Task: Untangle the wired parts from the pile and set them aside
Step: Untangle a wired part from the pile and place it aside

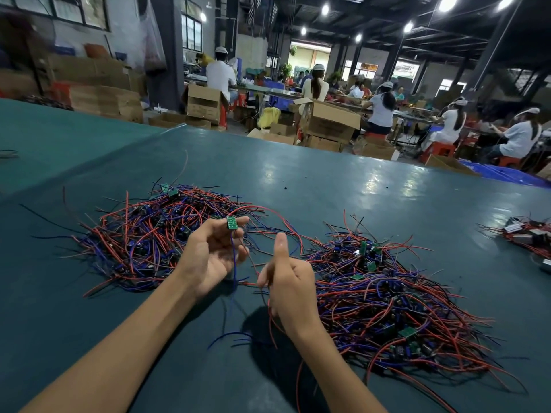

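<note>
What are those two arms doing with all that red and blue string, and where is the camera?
Those are a person's own arms, not a machine. The camera sits on the person's head and looks down, so you see what they see. There is only this one picture. On the green table lie two big tangles of wired parts, the left pile and the right pile. The left hand pinches one small green board and holds it up. Its wires hang down, and the right hand, thumb up, seems to pinch them lower down.
</note>
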